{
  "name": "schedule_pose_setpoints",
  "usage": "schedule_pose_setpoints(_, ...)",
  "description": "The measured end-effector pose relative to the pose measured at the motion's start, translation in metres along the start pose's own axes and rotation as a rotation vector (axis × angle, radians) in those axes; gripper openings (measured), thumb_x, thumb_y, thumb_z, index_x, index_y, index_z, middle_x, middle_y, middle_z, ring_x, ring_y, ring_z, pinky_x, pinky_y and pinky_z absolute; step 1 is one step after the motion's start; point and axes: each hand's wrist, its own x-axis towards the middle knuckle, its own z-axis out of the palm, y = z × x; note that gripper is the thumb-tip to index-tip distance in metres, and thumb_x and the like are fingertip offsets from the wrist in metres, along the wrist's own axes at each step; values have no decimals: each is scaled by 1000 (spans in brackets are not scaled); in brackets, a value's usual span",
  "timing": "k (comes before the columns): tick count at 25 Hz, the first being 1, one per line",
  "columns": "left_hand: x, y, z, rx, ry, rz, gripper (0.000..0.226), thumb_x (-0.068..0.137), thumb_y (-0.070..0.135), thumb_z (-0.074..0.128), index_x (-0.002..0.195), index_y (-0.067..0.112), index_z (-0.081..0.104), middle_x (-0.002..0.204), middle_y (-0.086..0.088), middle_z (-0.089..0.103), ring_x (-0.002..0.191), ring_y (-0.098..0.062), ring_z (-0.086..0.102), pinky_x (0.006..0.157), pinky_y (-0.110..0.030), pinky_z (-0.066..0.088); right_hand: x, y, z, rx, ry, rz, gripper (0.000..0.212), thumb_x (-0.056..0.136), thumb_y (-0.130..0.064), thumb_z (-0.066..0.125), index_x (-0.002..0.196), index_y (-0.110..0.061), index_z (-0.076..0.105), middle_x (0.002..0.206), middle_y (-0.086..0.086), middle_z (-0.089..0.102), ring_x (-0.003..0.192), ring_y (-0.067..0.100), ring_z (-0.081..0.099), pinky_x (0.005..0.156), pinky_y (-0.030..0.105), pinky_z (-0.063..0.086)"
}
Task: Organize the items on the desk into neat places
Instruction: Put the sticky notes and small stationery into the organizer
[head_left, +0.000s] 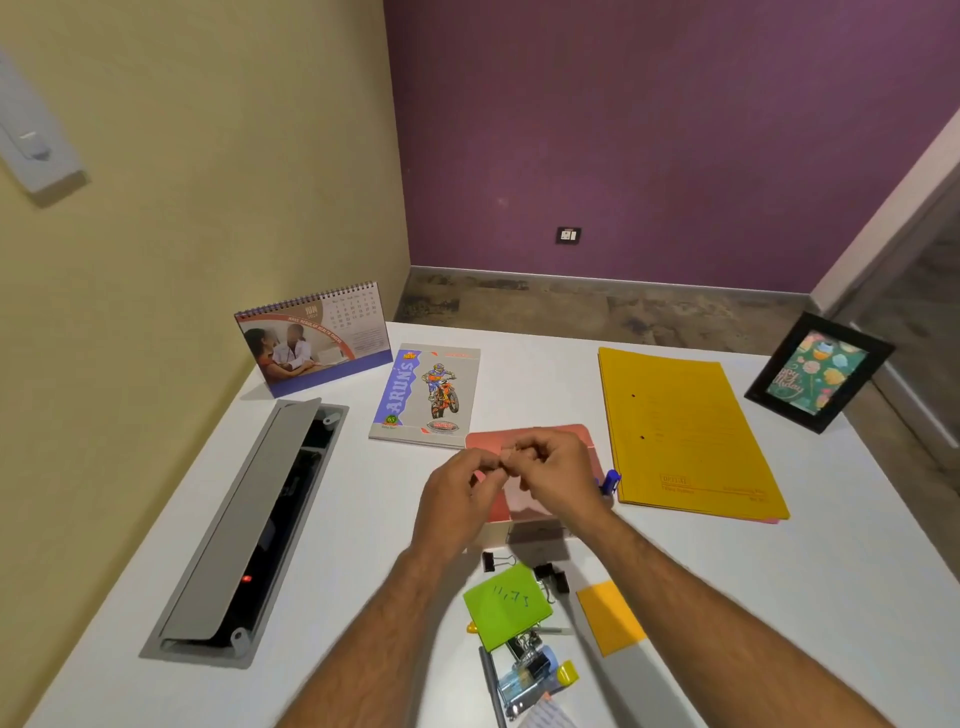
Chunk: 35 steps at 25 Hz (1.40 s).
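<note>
Both hands meet above the middle of the white bench (779, 597), over a pink box (524, 499) that sits between the notebook and the yellow folder. The left hand (457, 499) and the right hand (561, 478) have their fingertips pinched together on one small pale thing (506, 457); it is too small and blurred to say what it is. So each grip is closed on this same small thing, with the fingers curled in.

Just at the right of the pink box, touching the edge of the yellow folder (680, 436), a blue pen cap (610, 480) shows behind the right wrist. The folder lies flat, and a black picture frame (818, 371) stands tilted near the far right corner of the bench.

Beyond the box lies a notebook (426, 395) with a motorbike rider on its cover. Farther left a desk calendar (314, 338) stands upright near the beige wall.

Nearer to the person, between the two forearms, there is a loose heap: a green sticky note (506, 605) with writing on it, black binder clips (550, 577), a yellow sticky pad (610, 616) lying apart to the right, and more clips and pens (524, 670) below.

At the left a long cable tray (249, 530) is set into the bench with its grey lid raised, and a small red light glows inside.
</note>
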Motion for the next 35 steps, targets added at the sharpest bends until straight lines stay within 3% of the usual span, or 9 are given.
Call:
schedule_pose_setpoints(4,-27,-14,-2,-66,0,-239,11,77,38,73,79,33,63,73,13,66,64,-6,60,66,-29,53,8,-3,-12,18,169,-23,7,83,-8,72,83,-14,75,66,0,69,57,17,64,51,25,51)
schedule_pose_setpoints(7,-55,-36,1,56,-175,-377,5,66,29,68,66,28,63,62,12,66,60,-4,61,65,-33,57,17,-1,-15,-103,252,-22,9,85,-11,70,92,-12,76,82,5,75,73,22,70,65,33,60)
schedule_pose_setpoints(10,-74,-54,3,314,-378,-468,21,57,27,62,77,32,59,77,11,64,73,-11,62,65,-26,52,23,7,-13,-344,221,-45,19,88,-17,67,105,-12,75,99,4,76,89,17,69,86,35,58)
schedule_pose_setpoints(12,-85,-62,6,419,-450,-477,31,55,27,62,85,33,54,87,9,62,80,-15,60,67,-27,47,23,9,-9,-481,167,-72,22,89,-22,65,108,-14,74,103,1,76,92,15,69,89,31,56)
schedule_pose_setpoints(20,-107,-78,19,413,-420,-468,26,69,42,70,84,32,51,84,10,53,87,-11,54,75,-29,44,32,10,10,-928,21,-72,19,92,-21,60,107,-20,71,95,2,74,83,21,67,75,30,56)
schedule_pose_setpoints(23,-108,-81,21,392,-423,-445,26,67,44,72,77,33,50,80,11,52,82,-7,51,66,-26,39,34,15,12,-1009,-36,-28,13,88,-16,61,97,-19,70,88,3,72,77,21,63,70,32,56)
schedule_pose_setpoints(27,-109,-83,23,383,-430,-381,24,69,44,73,82,31,57,80,11,51,83,-8,52,63,-24,34,30,20,9,-979,-7,-62,15,91,-19,59,102,-18,68,91,3,71,75,19,60,64,25,44)
schedule_pose_setpoints(31,-107,-82,22,439,-486,-268,21,77,43,65,81,29,51,83,13,52,89,-15,55,74,-30,40,17,24,0,-802,68,-156,21,89,-26,58,104,-21,70,92,-3,74,80,19,67,70,27,53)
schedule_pose_setpoints(35,-103,-87,14,403,-456,-90,24,91,48,47,78,29,41,80,13,51,78,-14,49,70,-33,41,-6,42,-5,-618,-102,-213,17,79,-30,62,89,-24,74,82,-12,74,75,8,66,71,27,55)
